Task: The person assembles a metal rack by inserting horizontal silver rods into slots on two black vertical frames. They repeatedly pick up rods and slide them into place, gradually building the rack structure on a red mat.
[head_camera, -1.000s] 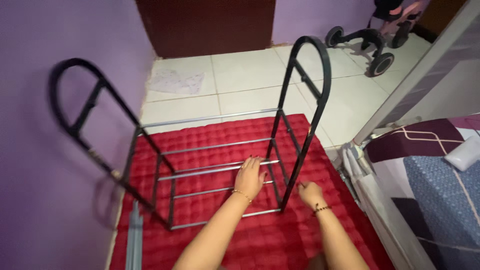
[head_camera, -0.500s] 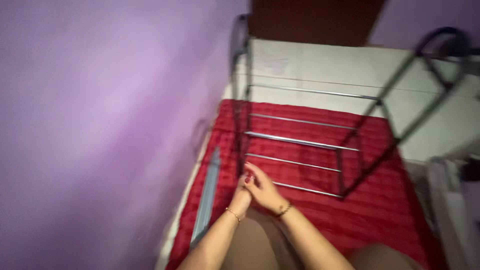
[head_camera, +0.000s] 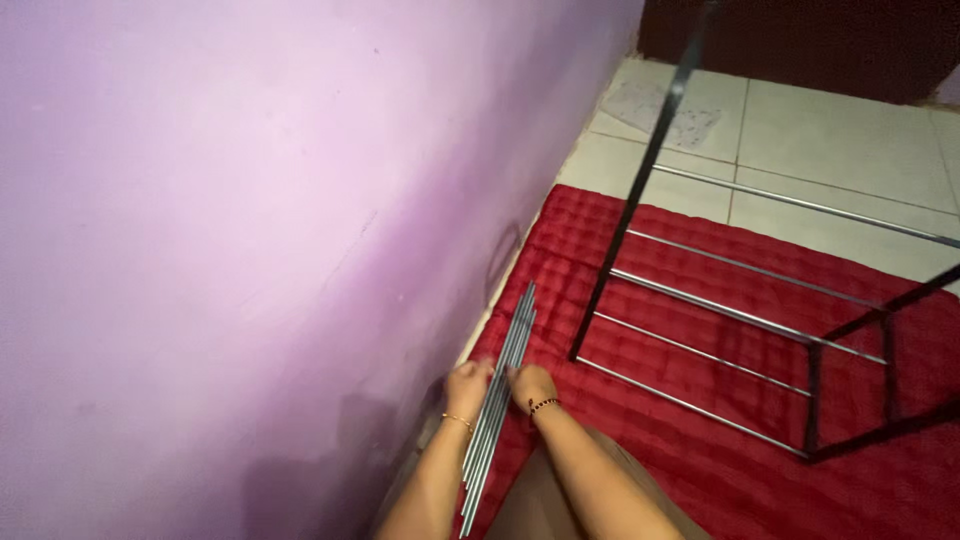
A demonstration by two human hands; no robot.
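Observation:
A bundle of several thin silver metal rods [head_camera: 503, 382] lies along the left edge of a red quilted mat [head_camera: 700, 440], close to the purple wall. My left hand [head_camera: 467, 385] grips the bundle from the left side. My right hand [head_camera: 531, 385] grips it from the right; a dark bead bracelet sits on that wrist. A black metal rack frame [head_camera: 650, 170] with silver crossbars [head_camera: 745, 316] stands on the mat to the right of my hands, apart from them.
The purple wall [head_camera: 250, 220] fills the left half of the view. Pale floor tiles [head_camera: 830, 130] lie beyond the mat, with a dark door [head_camera: 830, 40] at the top. My knee shows at the bottom middle.
My hands left the rack's crossbars and moved left to the rod bundle by the wall, taking hold of it. The view swung left toward the wall.

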